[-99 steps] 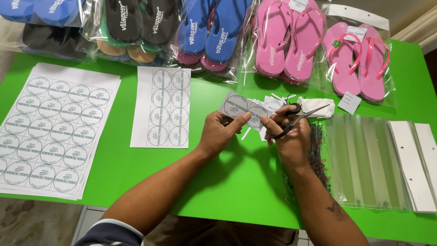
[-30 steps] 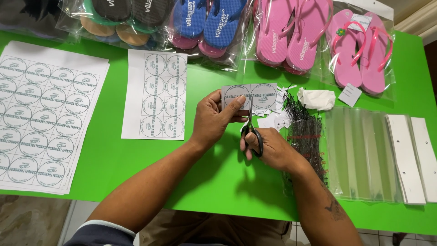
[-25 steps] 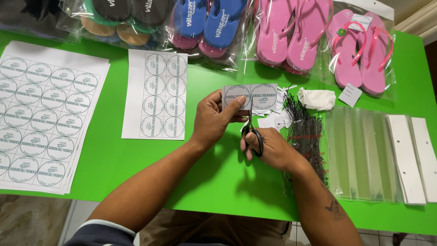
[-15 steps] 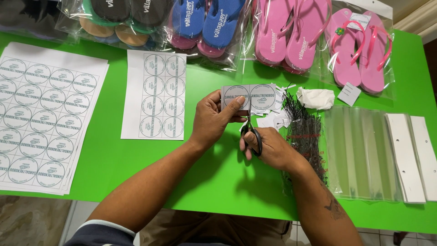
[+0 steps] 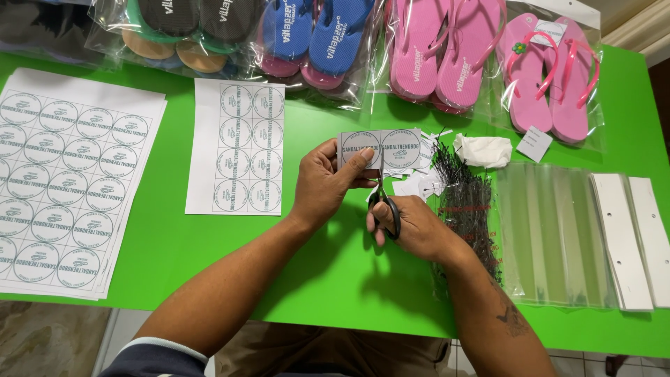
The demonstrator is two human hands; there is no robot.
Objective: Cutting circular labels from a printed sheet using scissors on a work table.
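A bright green tabletop (image 5: 209, 265) fills nearly the whole frame, evenly lit, with soft shadows falling toward its near edge. Below that edge, at the lower left of the frame, a mottled grey-brown floor (image 5: 49, 342) shows, perhaps stone or tile. In the upper right corner a strip of pale wall trim (image 5: 638, 28) runs diagonally, with darker ground beside the tabletop's right edge.

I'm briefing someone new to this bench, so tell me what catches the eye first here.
At the centre of the bright green table, the left hand holds up a paper strip of two round labels while the right hand works black-handled scissors at its lower edge. Along the far edge lie bagged flip-flops, the pink pairs standing out most. Sheets of round labels fill the left side.
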